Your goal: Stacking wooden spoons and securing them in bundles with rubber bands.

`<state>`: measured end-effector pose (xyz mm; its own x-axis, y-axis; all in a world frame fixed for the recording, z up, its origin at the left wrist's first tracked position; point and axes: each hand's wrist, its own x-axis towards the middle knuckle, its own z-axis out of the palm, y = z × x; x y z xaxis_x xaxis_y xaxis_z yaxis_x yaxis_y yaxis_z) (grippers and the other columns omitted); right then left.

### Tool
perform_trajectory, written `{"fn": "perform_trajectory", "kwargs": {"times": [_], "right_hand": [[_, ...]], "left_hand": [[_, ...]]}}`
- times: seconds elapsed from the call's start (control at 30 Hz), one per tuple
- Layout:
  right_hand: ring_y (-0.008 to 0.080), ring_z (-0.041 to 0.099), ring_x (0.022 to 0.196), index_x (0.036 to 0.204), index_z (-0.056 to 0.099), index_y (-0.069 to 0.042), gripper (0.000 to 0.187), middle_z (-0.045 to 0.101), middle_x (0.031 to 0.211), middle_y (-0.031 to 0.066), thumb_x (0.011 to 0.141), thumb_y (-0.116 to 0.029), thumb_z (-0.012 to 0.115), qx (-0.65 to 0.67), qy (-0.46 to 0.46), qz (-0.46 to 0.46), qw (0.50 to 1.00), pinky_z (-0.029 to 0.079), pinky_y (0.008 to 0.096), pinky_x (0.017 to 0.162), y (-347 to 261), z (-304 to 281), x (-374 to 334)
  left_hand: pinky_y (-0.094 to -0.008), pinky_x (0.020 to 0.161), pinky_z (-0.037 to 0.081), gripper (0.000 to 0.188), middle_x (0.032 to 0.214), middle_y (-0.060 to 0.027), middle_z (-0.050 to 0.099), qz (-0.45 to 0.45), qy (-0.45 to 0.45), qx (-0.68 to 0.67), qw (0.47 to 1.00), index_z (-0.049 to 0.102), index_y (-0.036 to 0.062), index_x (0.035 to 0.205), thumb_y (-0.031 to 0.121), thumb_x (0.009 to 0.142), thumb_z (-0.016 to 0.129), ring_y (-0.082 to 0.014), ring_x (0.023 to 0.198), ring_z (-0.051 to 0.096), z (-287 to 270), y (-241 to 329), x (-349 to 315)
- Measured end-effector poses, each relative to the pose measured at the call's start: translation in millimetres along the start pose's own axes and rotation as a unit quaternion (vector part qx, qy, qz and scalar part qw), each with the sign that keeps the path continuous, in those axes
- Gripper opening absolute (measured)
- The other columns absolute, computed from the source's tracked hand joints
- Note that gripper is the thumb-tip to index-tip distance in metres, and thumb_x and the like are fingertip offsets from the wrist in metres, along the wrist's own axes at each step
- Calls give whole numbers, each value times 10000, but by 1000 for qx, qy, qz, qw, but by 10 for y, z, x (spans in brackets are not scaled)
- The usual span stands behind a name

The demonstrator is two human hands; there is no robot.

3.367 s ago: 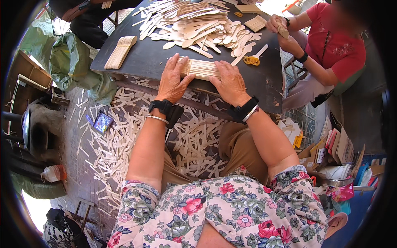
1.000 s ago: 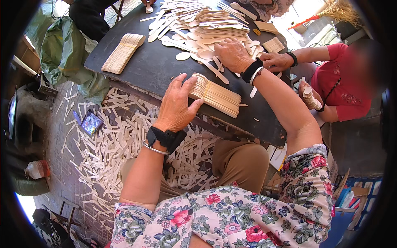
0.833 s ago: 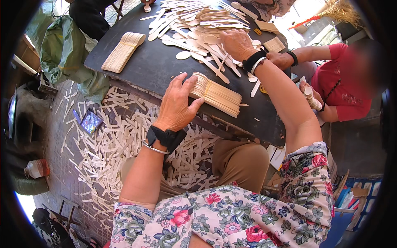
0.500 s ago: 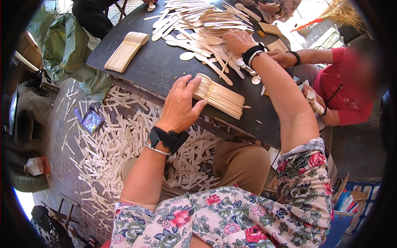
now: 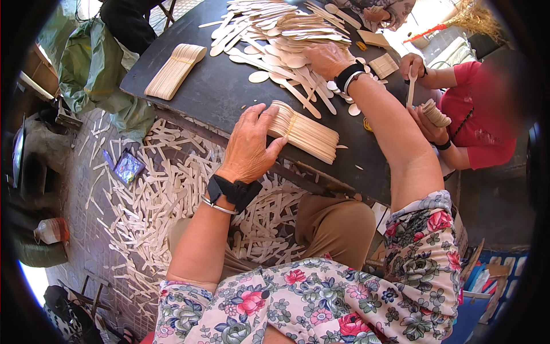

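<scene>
A bundle of wooden spoons [image 5: 306, 135], with a yellow band around its middle, lies near the close edge of the dark table. My left hand [image 5: 250, 140] is closed around its left end, thumb on the near side. Farther back, my right hand [image 5: 329, 60] touches the edge of a large heap of loose wooden spoons [image 5: 269, 34]. Its fingertips are bent down among the spoons, so what they grip is hidden. Another banded bundle [image 5: 176, 71] lies at the table's left side.
At the right, a person in a red top [image 5: 487, 126] holds a spoon and a small stack of spoons [image 5: 434, 113]. Another person's hand [image 5: 376, 14] shows at the far side. Loose spoons [image 5: 154, 200] cover the floor. A green sack [image 5: 91, 63] stands left of the table.
My right hand has shifted slightly left over the heap. My left hand stays on the bundle. The person at right has drawn back from the table and raised a spoon beside the stack.
</scene>
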<state>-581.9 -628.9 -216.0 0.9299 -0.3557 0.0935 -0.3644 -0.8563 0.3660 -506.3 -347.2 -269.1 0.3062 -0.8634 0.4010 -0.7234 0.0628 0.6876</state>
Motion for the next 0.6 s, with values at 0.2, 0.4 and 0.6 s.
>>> {"fn": "perform_trajectory", "kwargs": {"times": [0.2,0.4,0.6], "right_hand": [[304,676,899,879,701,-29,184,694,905,171,823,-113,547,9,-21,27,999,524,393,794,8,-37,-24],[313,641,887,872,615,-49,133,654,887,130,793,-156,617,59,73,-5,996,492,413,815,-34,-101,-186],[253,640,777,829,602,-67,67,630,796,89,792,-120,588,67,191,-128,971,457,386,761,-422,-396,-576]], "left_hand": [[-424,1037,389,556,1297,-222,505,2,0,6,1000,524,29,1285,150,778,718,-381,1215,475,6,24,-12],[-415,1027,400,543,1294,-209,510,8,23,-8,1000,537,22,1272,153,779,722,-366,1197,497,21,0,-14],[-321,855,507,568,1261,-193,533,-89,93,-204,970,475,-10,1316,199,848,717,-218,1078,583,-59,142,44]]}}
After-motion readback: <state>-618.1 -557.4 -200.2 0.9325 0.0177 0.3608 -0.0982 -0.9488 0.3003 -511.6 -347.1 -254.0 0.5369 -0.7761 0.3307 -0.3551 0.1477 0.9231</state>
